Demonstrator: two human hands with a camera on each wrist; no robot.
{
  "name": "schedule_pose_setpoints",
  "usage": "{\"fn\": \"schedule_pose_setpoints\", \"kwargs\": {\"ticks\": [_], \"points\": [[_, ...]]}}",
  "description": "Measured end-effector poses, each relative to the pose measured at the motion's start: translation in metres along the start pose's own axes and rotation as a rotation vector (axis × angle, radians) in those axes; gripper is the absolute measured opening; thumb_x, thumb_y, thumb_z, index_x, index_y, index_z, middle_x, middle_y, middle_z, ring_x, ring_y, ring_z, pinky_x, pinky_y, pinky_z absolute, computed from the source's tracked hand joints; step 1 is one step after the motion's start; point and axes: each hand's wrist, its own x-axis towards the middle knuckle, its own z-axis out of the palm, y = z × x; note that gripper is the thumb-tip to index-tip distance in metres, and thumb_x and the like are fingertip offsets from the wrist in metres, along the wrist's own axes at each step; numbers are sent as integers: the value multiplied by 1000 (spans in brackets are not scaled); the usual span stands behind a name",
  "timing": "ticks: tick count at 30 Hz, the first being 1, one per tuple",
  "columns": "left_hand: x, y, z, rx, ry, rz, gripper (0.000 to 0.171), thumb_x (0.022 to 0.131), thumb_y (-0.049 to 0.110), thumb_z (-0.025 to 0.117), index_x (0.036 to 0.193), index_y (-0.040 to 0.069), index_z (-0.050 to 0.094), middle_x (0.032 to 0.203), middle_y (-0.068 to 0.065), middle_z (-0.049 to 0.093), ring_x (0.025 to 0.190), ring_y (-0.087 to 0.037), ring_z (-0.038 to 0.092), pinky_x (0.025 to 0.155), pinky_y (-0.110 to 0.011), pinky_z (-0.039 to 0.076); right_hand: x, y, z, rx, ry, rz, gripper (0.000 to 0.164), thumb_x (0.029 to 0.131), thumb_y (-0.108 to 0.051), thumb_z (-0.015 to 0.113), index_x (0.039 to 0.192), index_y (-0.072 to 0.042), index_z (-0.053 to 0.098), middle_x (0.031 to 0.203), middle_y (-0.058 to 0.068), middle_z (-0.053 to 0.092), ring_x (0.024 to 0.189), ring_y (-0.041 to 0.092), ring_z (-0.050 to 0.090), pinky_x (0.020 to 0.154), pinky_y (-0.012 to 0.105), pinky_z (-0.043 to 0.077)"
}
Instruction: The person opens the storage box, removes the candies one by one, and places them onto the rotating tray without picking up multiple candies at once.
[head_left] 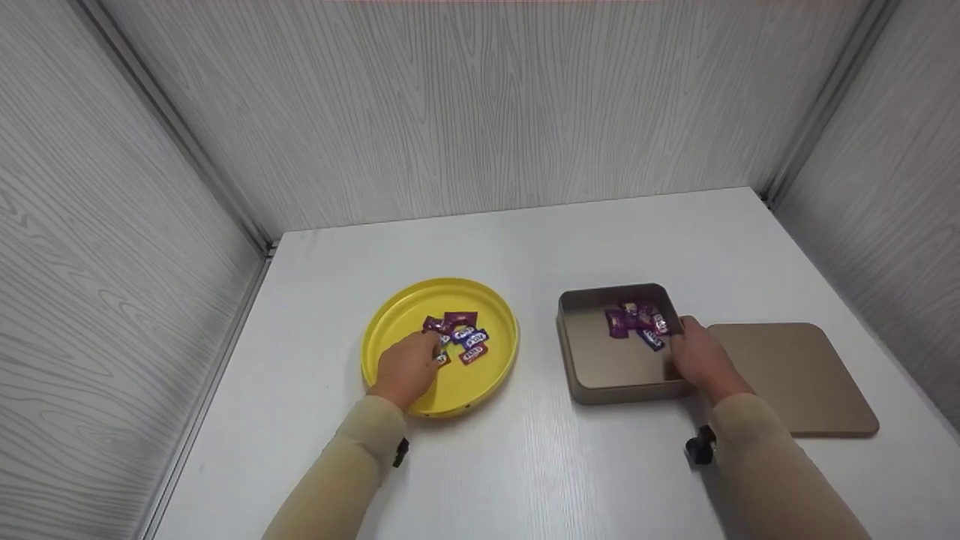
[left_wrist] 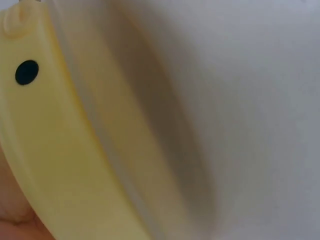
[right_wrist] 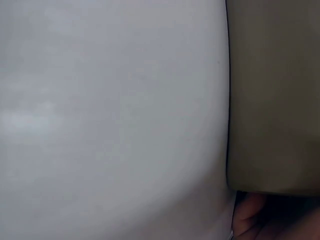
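A round yellow tray with a raised rim holds several small wrapped candies in purple, blue and red. My left hand reaches over its near left side, fingers down among the candies. Its fingertips are hidden, so whether it pinches one is unclear. In the left wrist view only the yellow outer wall and a bit of the hand show. My right hand grips the right wall of a square bronze tin. Purple and blue candies lie inside the tin, toward its back right.
A flat bronze lid lies on the white table, just right of the tin and partly behind my right forearm. Grey wood-grain panels stand at the back and both sides.
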Motion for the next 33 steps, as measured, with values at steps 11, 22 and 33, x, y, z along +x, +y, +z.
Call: {"fn": "schedule_pose_setpoints", "kwargs": {"ticks": [11, 22, 33], "points": [[5, 3, 0, 86, -2, -7, 23, 105, 20, 54, 121, 11, 68, 109, -6, 63, 96, -22, 60, 90, -40, 51, 2, 3, 2, -3, 15, -23, 48, 102, -14, 28, 139, 14, 36, 133, 37, 49, 118, 47, 50, 103, 63, 37], [7, 62, -15, 93, 112, 233, 22, 99, 18, 62, 119, 10, 68, 107, -4, 62, 94, -21, 61, 85, -40, 54, 4, 2, 1, -21, 27, -7, 50, 103, -16, 28, 143, 14, 34, 133, 37, 50, 112, 43, 52, 101, 61, 39], [31, 140, 4, 121, 135, 496, 24, 99, 23, 61, 121, 15, 67, 107, 0, 62, 98, -17, 60, 85, -31, 52, 2, 3, 2, -25, 49, -24, 44, 104, -16, 29, 137, 11, 41, 122, 32, 56, 101, 40, 54, 90, 58, 44]]}}
